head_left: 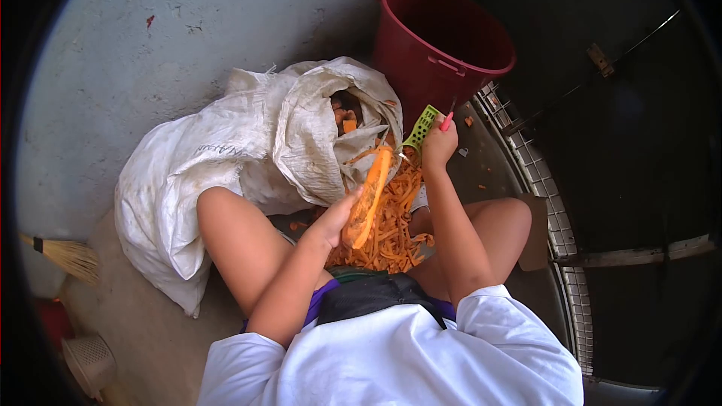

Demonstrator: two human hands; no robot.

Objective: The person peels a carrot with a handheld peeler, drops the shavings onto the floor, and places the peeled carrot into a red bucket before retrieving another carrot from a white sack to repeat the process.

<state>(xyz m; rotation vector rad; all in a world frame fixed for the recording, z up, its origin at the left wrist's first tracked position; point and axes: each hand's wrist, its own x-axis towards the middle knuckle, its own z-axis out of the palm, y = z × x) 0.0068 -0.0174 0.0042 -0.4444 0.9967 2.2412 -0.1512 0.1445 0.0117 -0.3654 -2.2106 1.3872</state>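
Observation:
My left hand [338,218] is wrapped around the lower end of a long, partly peeled carrot [368,203], which points up and away from me. Bright orange flesh shows on it between strips of darker skin. In my right hand [438,146] is a green peeler [422,128] with holes through it; a pink piece [447,121] sticks out by my fingers. The peeler's lower end is just right of the carrot's tip. Beneath both hands, between my legs, lies a heap of orange peelings [395,218].
A white woven sack [203,150] lies at the left, its mouth showing orange pieces [349,122]. Behind stands a dark red bucket [410,53]. Wire mesh [538,165] and a dark panel [624,143] border the right. A broom [68,256] and a perforated container [90,361] are far left.

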